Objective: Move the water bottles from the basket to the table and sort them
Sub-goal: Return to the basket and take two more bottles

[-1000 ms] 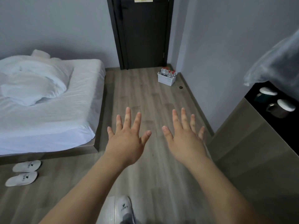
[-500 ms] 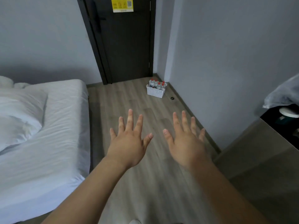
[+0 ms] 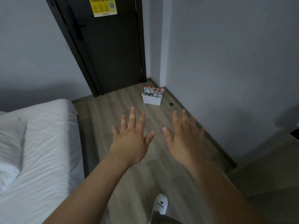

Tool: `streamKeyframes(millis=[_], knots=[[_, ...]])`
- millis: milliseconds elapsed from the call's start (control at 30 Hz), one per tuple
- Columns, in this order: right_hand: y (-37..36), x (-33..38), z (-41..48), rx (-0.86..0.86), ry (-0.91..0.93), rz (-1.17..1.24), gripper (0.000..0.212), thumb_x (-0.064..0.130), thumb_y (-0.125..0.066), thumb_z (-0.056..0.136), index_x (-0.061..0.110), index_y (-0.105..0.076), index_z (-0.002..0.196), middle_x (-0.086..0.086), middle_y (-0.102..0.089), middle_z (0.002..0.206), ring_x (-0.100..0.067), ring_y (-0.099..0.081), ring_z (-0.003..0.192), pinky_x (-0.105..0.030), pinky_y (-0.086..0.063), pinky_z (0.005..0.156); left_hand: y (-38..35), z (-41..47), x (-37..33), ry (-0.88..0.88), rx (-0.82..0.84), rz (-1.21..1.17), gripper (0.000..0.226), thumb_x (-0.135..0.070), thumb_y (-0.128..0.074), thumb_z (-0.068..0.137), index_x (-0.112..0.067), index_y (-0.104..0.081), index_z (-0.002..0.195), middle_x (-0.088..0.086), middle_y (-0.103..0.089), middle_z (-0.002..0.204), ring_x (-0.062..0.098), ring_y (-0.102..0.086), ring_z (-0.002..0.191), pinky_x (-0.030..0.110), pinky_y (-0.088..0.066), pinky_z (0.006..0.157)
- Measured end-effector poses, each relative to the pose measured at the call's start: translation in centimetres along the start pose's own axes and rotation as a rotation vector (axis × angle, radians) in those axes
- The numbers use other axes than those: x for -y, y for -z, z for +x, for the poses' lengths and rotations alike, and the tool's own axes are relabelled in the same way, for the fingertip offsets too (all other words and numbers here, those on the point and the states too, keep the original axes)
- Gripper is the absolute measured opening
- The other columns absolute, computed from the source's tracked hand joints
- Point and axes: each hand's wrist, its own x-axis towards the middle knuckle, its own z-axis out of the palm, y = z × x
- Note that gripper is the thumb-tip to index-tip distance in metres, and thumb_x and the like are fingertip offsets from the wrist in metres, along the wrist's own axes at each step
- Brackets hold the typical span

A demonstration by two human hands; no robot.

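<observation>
Both hands are held out palm-down with fingers spread, holding nothing: left hand (image 3: 131, 141), right hand (image 3: 186, 139). Well beyond them, a white perforated plastic basket (image 3: 152, 99) of clear red-capped water bottles (image 3: 152, 91) sits on the grey wood-plank floor (image 3: 113, 113) near the dark door (image 3: 111, 50).

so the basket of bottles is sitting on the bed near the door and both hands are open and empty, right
Not quite. The head view shows the basket of bottles on the floor near the door, not on the bed. The left hand and right hand are open and empty.
</observation>
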Motion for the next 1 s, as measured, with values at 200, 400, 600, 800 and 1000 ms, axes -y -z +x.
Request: streamKeyframes(millis=[200,400,600,800,1000], knots=[[1.5,0.7,10.8,0.017,0.013,-0.001,0.074,0.066,-0.013,0.103,0.032,0.015,0.163,0.001,0.025,0.170,-0.031,0.016,0.157,-0.061,0.003,0.124,3.0,9.9,1.1,0.032,0.022,0.021,0.075,-0.067,-0.016,0.101,-0.034,0.016,0.161,-0.001,0.038,0.162,0.033,0.018,0.155,0.061,-0.005,0.124],[2.7,1.6,20.1,0.026,0.007,-0.014,0.074,0.067,-0.011,0.102,0.034,0.020,0.161,0.002,0.027,0.169,-0.030,0.019,0.157,-0.062,0.004,0.125,5.2,18.5,2.2,0.061,0.001,-0.026,0.076,-0.068,-0.017,0.100,-0.034,0.015,0.161,-0.002,0.036,0.163,0.031,0.017,0.155,0.060,-0.005,0.124],[2.4,2.5,27.6,0.012,-0.013,-0.021,0.075,0.068,-0.012,0.101,0.033,0.016,0.162,0.002,0.023,0.170,-0.031,0.015,0.158,-0.064,0.001,0.124,5.9,26.7,4.6,0.057,-0.003,-0.044,0.077,-0.069,-0.017,0.099,-0.035,0.014,0.161,-0.002,0.035,0.164,0.031,0.015,0.156,0.060,-0.008,0.124],[1.5,4.7,36.7,-0.011,-0.062,-0.086,0.079,0.069,-0.007,0.096,0.033,0.017,0.162,0.001,0.021,0.171,-0.034,0.014,0.158,-0.064,0.001,0.122,7.1,36.8,8.1,0.003,0.000,-0.092,0.076,-0.066,-0.021,0.101,-0.036,0.012,0.161,-0.003,0.033,0.165,0.031,0.014,0.156,0.061,-0.008,0.124],[2.4,7.9,45.0,-0.009,-0.123,-0.109,0.072,0.064,-0.012,0.103,0.033,0.016,0.162,0.003,0.026,0.169,-0.033,0.020,0.156,-0.062,0.005,0.123,9.9,46.9,11.8,-0.078,0.049,-0.068,0.073,-0.065,-0.020,0.103,-0.035,0.012,0.162,-0.004,0.034,0.165,0.030,0.014,0.157,0.059,-0.006,0.124]])
